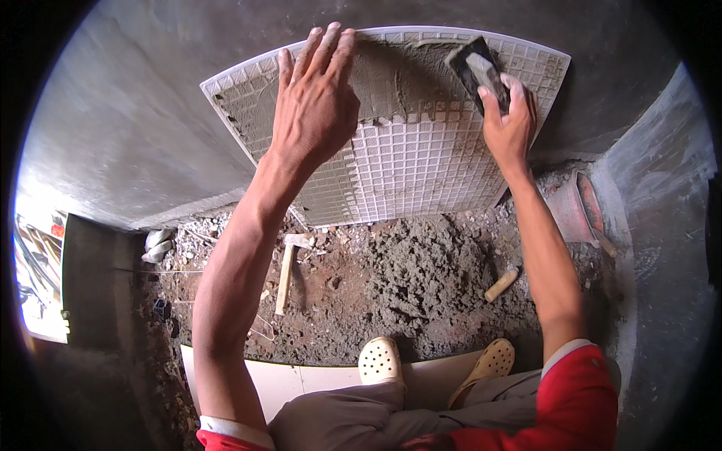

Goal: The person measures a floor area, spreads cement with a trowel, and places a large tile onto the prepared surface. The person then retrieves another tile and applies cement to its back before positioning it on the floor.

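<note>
A large tile (421, 161) stands tilted up in front of me, its white gridded back facing me. Grey mortar (380, 79) coats its upper part and left side, while the lower middle and right squares show bare. My left hand (316, 105) holds the tile near its top edge, fingers stretched up to the rim; its thumb is hidden. In my right hand (511, 120) is a small black rectangular float (475, 64), gripped by its mortar-smeared back and pressed against the tile's upper right.
Below the tile lies a mound of wet mortar (425, 274). A hammer (286, 274) with a pale handle rests left of it, a wooden handle (502, 284) right. A mortar-stained bucket (575, 207) sits tipped by the right wall. Laid pale tiles (323, 378) are under my clogs.
</note>
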The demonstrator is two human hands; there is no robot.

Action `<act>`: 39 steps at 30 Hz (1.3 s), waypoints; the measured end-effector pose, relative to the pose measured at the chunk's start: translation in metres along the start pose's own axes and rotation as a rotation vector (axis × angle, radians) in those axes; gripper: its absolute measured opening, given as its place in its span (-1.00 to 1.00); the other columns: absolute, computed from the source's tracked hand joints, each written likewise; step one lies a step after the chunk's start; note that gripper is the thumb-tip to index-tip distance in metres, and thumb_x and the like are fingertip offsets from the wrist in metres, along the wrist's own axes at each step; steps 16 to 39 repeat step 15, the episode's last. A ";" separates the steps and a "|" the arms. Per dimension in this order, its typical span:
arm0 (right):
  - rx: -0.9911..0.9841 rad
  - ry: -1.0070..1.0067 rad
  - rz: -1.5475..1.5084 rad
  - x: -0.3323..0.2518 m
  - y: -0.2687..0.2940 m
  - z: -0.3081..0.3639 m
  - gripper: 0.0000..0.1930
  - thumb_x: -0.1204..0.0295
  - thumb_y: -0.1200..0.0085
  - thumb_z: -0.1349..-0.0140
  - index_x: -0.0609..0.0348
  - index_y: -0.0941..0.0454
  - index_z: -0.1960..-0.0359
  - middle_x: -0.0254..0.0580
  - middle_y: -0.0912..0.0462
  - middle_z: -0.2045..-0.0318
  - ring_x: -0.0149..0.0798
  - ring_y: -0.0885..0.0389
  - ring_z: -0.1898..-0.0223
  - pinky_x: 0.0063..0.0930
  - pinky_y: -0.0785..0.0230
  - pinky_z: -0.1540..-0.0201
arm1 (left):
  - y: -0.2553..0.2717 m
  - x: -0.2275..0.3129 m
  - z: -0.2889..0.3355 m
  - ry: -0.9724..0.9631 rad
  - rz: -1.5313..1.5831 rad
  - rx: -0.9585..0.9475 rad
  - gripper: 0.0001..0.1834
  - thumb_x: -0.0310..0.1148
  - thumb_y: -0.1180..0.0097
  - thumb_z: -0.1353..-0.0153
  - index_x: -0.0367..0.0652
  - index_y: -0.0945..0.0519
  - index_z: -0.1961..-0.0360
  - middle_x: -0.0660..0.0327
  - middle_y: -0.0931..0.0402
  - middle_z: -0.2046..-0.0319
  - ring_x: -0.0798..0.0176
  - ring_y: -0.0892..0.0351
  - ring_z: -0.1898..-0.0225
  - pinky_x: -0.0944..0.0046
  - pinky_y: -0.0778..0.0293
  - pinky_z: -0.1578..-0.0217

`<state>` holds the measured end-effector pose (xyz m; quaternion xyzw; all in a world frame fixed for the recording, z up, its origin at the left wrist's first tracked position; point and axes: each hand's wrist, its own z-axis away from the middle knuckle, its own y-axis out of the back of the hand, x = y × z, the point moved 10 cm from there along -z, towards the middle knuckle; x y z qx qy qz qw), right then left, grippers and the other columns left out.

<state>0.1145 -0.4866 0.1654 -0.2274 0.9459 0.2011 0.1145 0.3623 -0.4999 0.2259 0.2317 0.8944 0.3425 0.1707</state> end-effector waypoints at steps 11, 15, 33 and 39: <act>-0.453 0.324 0.099 -0.059 -0.058 0.047 -0.79 0.57 -0.03 -0.19 0.07 -0.63 0.18 -0.28 -0.67 0.17 -0.29 -0.48 0.05 -0.36 -0.31 0.01 | -0.008 -0.010 -0.004 0.133 0.029 0.013 -0.20 -0.54 0.10 0.04 -0.16 -0.20 -0.36 0.10 -0.23 -0.33 0.06 -0.07 -0.42 -0.27 0.16 -0.39; -0.352 0.299 -0.027 0.002 -0.003 0.014 -0.78 0.44 -0.01 -0.31 -0.06 -0.63 0.07 -0.24 -0.68 0.10 -0.32 -0.50 0.01 -0.11 -0.28 -0.09 | -0.011 -0.006 -0.004 0.120 0.040 0.019 -0.17 -0.56 0.08 0.07 -0.12 -0.19 -0.37 0.09 -0.22 -0.34 0.05 -0.06 -0.43 -0.26 0.18 -0.40; -0.352 0.299 -0.027 0.002 -0.003 0.014 -0.78 0.44 -0.01 -0.31 -0.06 -0.63 0.07 -0.24 -0.68 0.10 -0.32 -0.50 0.01 -0.11 -0.28 -0.09 | -0.011 -0.006 -0.004 0.120 0.040 0.019 -0.17 -0.56 0.08 0.07 -0.12 -0.19 -0.37 0.09 -0.22 -0.34 0.05 -0.06 -0.43 -0.26 0.18 -0.40; -0.352 0.299 -0.027 0.002 -0.003 0.014 -0.78 0.44 -0.01 -0.31 -0.06 -0.63 0.07 -0.24 -0.68 0.10 -0.32 -0.50 0.01 -0.11 -0.28 -0.09 | -0.011 -0.006 -0.004 0.120 0.040 0.019 -0.17 -0.56 0.08 0.07 -0.12 -0.19 -0.37 0.09 -0.22 -0.34 0.05 -0.06 -0.43 -0.26 0.18 -0.40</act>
